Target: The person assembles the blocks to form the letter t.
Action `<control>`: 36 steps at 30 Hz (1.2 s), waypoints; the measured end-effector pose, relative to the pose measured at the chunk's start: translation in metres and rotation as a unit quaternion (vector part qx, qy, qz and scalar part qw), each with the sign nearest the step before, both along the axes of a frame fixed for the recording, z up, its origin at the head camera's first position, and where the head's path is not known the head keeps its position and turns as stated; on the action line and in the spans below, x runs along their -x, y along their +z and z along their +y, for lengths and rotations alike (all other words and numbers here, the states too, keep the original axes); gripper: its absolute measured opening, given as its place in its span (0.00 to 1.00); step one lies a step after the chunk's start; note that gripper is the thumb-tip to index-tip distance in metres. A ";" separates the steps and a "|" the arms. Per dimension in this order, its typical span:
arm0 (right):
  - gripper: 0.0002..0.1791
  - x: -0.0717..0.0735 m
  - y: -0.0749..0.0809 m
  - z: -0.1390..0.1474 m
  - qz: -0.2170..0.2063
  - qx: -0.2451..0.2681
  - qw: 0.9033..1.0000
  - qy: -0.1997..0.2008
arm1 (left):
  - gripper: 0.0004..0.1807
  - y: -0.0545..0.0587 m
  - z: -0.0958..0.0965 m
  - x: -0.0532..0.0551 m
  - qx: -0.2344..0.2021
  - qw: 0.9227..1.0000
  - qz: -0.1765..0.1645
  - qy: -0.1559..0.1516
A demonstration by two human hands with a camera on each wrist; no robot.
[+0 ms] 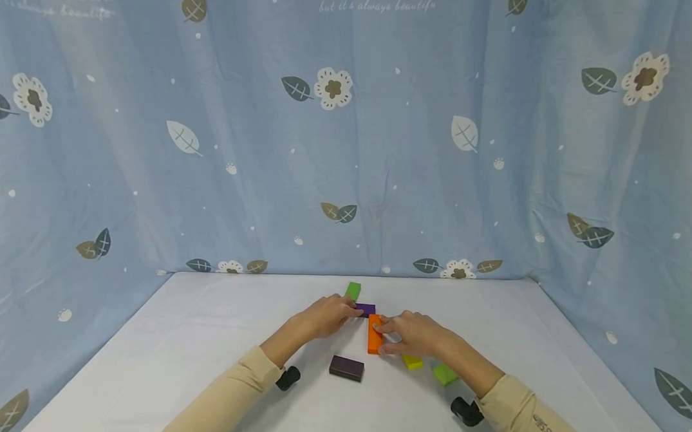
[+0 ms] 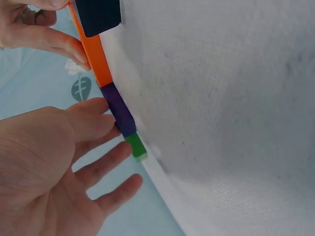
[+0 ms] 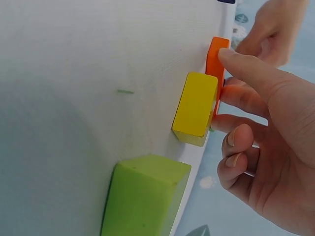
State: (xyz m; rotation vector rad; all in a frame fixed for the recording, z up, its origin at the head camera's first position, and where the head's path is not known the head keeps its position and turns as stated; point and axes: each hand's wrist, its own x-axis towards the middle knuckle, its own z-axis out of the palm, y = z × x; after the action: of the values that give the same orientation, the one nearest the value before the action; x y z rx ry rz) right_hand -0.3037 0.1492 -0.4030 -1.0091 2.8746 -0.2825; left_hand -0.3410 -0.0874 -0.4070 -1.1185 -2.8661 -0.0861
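Note:
My left hand (image 1: 327,315) pinches a purple block (image 1: 366,310), its thumb and index finger at the block's side in the left wrist view, the other fingers spread. A green block (image 2: 136,147) sits end to end with the purple one, farther back on the table. My right hand (image 1: 419,335) grips a longer orange block (image 1: 374,336) with thumb and fingers. The orange block's far end meets the purple block, so the three form a bent row. Beside the right hand stands a yellow block (image 3: 196,105), partly hidden under the hand in the head view.
A light green block (image 1: 445,374) lies under the right forearm. Nearer the front is a dark brown block (image 1: 347,368). Black wrist cameras hang below both sleeves. White cloth covers the table (image 1: 219,339), and a blue patterned curtain (image 1: 256,141) rises behind it.

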 end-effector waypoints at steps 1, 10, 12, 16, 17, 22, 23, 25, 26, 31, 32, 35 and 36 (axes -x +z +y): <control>0.28 0.000 0.000 0.000 0.000 0.000 1.000 -0.001 | 0.19 0.000 0.000 -0.001 0.008 1.000 -0.005 0.004; 0.29 -0.001 -0.001 -0.001 0.008 -0.013 1.000 -0.003 | 0.27 0.001 -0.007 -0.007 0.041 0.995 -0.084 0.031; 0.29 -0.001 -0.001 -0.001 0.008 -0.013 1.000 -0.003 | 0.27 0.000 -0.008 -0.007 0.036 0.995 -0.088 0.028; 0.28 -0.002 0.000 -0.001 0.007 -0.004 1.000 -0.001 | 0.27 -0.001 -0.009 -0.007 0.031 0.995 -0.090 0.029; 0.28 -0.002 0.000 -0.001 0.006 0.001 1.000 0.000 | 0.27 -0.002 -0.009 -0.007 0.031 0.995 -0.089 0.029; 0.28 -0.003 0.002 -0.001 0.007 0.014 1.000 0.005 | 0.27 -0.002 -0.008 -0.006 0.033 0.996 -0.084 0.027; 0.28 -0.003 0.002 -0.001 0.007 0.015 1.000 0.005 | 0.26 -0.002 -0.008 -0.006 0.032 0.996 -0.082 0.024; 0.28 -0.003 0.002 -0.001 0.006 0.016 1.000 0.004 | 0.26 -0.002 -0.009 -0.005 0.031 0.996 -0.077 0.017; 0.28 -0.003 0.002 -0.001 0.005 0.017 1.000 0.004 | 0.26 -0.003 -0.009 -0.005 0.029 0.997 -0.074 0.011; 0.28 -0.002 0.003 -0.001 0.004 0.017 1.000 0.005 | 0.25 -0.002 -0.008 -0.006 0.013 0.997 -0.073 -0.014; 0.28 -0.002 0.003 -0.001 0.004 0.018 1.000 0.005 | 0.24 -0.001 -0.008 -0.007 0.009 0.997 -0.076 -0.017; 0.28 -0.002 0.003 -0.001 0.004 0.019 1.000 0.005 | 0.24 -0.001 -0.007 -0.008 0.007 0.997 -0.080 -0.021; 0.28 -0.002 0.003 -0.001 0.004 0.018 1.000 0.005 | 0.25 -0.001 -0.007 -0.008 0.008 0.996 -0.083 -0.019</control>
State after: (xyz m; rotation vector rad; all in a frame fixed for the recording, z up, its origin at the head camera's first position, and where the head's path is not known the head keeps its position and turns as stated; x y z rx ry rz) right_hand -0.3021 0.1483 -0.4001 -1.0319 2.8809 -0.3312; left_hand -0.3333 -0.0940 -0.4082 -1.2256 -2.9948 -0.1663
